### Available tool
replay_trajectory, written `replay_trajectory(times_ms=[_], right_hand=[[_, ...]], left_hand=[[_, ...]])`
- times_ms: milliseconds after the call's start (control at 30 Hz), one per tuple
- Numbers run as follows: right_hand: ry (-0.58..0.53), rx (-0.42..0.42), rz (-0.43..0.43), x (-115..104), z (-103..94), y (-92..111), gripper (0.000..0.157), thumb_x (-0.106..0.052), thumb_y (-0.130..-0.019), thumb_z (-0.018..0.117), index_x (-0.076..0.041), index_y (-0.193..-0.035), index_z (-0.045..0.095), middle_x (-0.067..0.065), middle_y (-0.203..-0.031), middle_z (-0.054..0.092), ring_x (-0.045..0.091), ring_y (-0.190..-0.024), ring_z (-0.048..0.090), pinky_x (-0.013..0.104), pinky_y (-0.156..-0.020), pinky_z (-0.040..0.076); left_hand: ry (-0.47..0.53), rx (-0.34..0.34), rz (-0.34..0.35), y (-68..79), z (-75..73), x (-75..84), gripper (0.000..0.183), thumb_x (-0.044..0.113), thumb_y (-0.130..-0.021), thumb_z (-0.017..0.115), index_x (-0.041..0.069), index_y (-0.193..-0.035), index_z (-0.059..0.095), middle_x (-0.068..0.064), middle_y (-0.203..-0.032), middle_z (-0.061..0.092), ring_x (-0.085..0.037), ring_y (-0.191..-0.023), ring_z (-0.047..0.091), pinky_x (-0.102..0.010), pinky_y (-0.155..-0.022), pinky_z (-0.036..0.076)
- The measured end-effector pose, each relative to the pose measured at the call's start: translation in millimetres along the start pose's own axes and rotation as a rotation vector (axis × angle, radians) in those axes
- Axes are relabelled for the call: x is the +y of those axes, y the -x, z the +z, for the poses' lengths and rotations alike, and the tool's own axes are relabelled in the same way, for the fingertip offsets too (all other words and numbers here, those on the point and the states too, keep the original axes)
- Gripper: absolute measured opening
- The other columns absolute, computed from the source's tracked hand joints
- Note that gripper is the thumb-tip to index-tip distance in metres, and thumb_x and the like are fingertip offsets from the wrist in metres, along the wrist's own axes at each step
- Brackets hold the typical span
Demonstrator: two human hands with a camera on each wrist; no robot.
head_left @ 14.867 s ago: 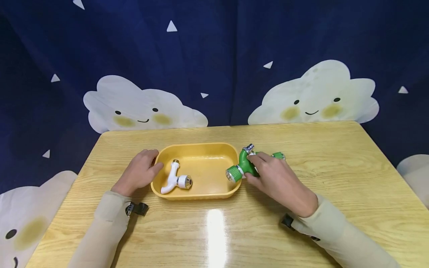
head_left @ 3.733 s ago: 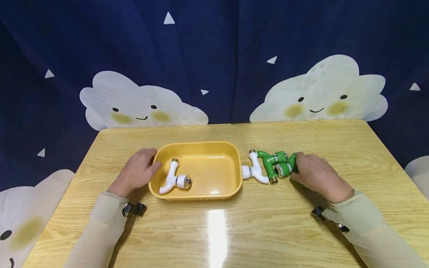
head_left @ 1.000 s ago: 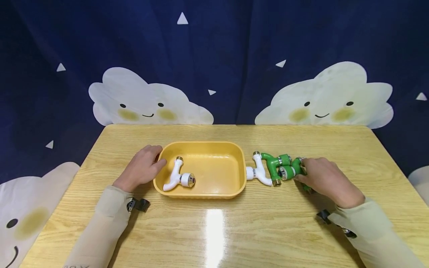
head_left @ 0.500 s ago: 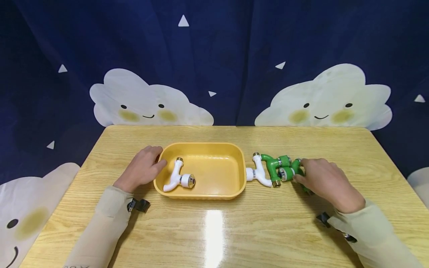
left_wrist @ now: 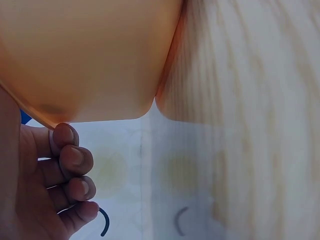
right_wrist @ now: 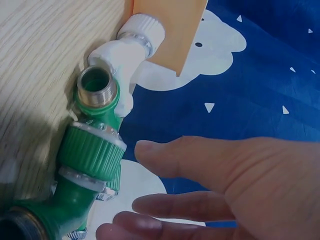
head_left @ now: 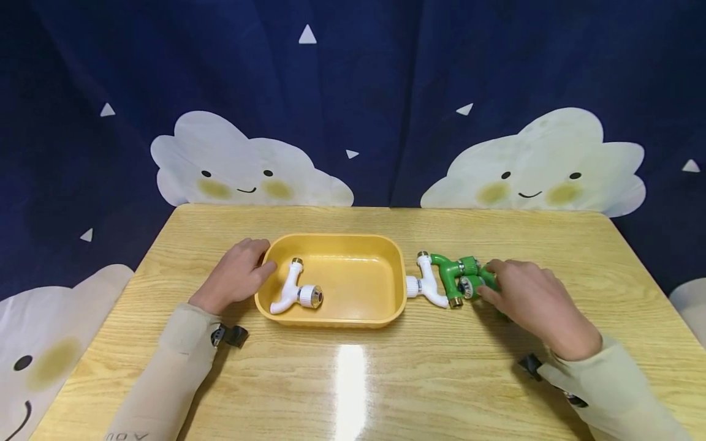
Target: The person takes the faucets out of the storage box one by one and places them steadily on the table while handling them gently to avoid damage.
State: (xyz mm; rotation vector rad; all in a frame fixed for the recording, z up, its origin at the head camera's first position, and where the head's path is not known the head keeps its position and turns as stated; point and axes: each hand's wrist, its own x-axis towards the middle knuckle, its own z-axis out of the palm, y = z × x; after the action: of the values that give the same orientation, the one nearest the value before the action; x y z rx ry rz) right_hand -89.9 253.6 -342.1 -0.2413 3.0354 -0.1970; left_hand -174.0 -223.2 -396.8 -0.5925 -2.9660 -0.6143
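My left hand (head_left: 234, 278) grips the left end of a yellow plastic basin (head_left: 344, 245). Its thumb lies over the rim, and the left wrist view shows curled fingers (left_wrist: 77, 156) under the edge. A white faucet (head_left: 288, 293) lies inside the basin at the left. Outside the right end, a second white faucet (head_left: 428, 286) and a green faucet (head_left: 450, 277) lie side by side. Another green faucet (head_left: 473, 286) follows, partly hidden by my right hand (head_left: 537, 303). In the right wrist view, thumb and fingers are spread beside its ribbed green knob (right_wrist: 92, 150), a gap showing between.
The wooden table (head_left: 276, 380) carries everything. A dark blue curtain (head_left: 375, 92) with smiling clouds hangs behind its far edge. Black camera mounts (head_left: 234, 335) sit on both wrists.
Earlier my right hand held a green faucet at the basin's right end; later it set one down farther right. Its fingers have now come off that faucet. My left hand has stayed on the basin.
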Motion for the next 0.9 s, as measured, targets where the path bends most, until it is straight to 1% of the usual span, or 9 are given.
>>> replay_trajectory(times_ms=[67,133,300,400,633,800,900], right_hand=[[-0.001,0.019,-0.016,-2.2,-0.5,-0.1,0.044,-0.031,-0.094,0.075,0.001,-0.123,0.068,0.011,-0.087,0.072,0.018,-0.064,0.055,0.034,-0.049,0.038],[-0.007,0.026,-0.024,-4.1,-1.5,0.2,0.044,-0.031,-0.094,0.075,0.002,-0.122,0.068,0.009,-0.081,0.068,0.017,-0.063,0.052,0.032,-0.049,0.035],[0.000,0.067,-0.042,-5.1,-4.9,2.2,0.044,-0.032,-0.093,0.076,0.002,-0.120,0.068,0.005,-0.076,0.066,0.014,-0.058,0.052,0.031,-0.047,0.036],[0.007,0.096,-0.060,-5.8,-5.4,2.6,0.043,-0.033,-0.092,0.076,0.002,-0.117,0.070,0.004,-0.080,0.070,0.013,-0.058,0.055,0.031,-0.046,0.038],[-0.001,0.126,-0.073,-8.0,-5.4,5.4,0.042,-0.034,-0.092,0.076,0.000,-0.116,0.070,0.008,-0.088,0.075,0.015,-0.062,0.061,0.032,-0.046,0.040],[-0.012,0.142,-0.088,-14.0,-8.1,5.1,0.041,-0.035,-0.093,0.076,-0.001,-0.114,0.071,0.005,-0.083,0.072,0.012,-0.059,0.056,0.030,-0.046,0.038],[-0.013,0.141,-0.094,-17.3,-9.6,4.8,0.040,-0.035,-0.093,0.075,-0.001,-0.115,0.071,0.005,-0.083,0.072,0.012,-0.059,0.055,0.030,-0.046,0.038]], left_hand=[[0.001,0.000,-0.001,0.0,0.1,-0.1,0.019,0.019,-0.094,0.053,0.014,-0.077,0.050,-0.004,-0.071,0.044,-0.021,-0.073,0.043,-0.033,-0.069,0.034],[0.004,-0.002,-0.001,-0.5,0.3,-0.1,0.019,0.020,-0.095,0.053,0.014,-0.077,0.050,-0.004,-0.071,0.044,-0.021,-0.074,0.043,-0.033,-0.069,0.034],[0.008,-0.007,0.001,-2.5,1.2,-0.3,0.021,0.020,-0.095,0.053,0.014,-0.077,0.048,-0.004,-0.072,0.043,-0.022,-0.074,0.043,-0.033,-0.069,0.034],[0.003,-0.003,0.001,-2.1,1.4,-1.1,0.021,0.021,-0.095,0.054,0.014,-0.076,0.047,-0.004,-0.072,0.043,-0.022,-0.074,0.043,-0.033,-0.069,0.033],[-0.001,0.008,0.023,-1.4,3.7,-2.9,0.022,0.022,-0.095,0.054,0.014,-0.076,0.046,-0.004,-0.071,0.041,-0.022,-0.073,0.042,-0.033,-0.069,0.034],[0.003,0.015,0.013,-0.6,3.9,-2.8,0.023,0.022,-0.095,0.055,0.014,-0.075,0.046,-0.004,-0.071,0.042,-0.022,-0.073,0.042,-0.033,-0.069,0.034],[0.002,0.008,0.004,-1.1,3.2,-2.5,0.021,0.021,-0.096,0.055,0.014,-0.077,0.049,-0.004,-0.072,0.044,-0.022,-0.074,0.043,-0.033,-0.070,0.034]])
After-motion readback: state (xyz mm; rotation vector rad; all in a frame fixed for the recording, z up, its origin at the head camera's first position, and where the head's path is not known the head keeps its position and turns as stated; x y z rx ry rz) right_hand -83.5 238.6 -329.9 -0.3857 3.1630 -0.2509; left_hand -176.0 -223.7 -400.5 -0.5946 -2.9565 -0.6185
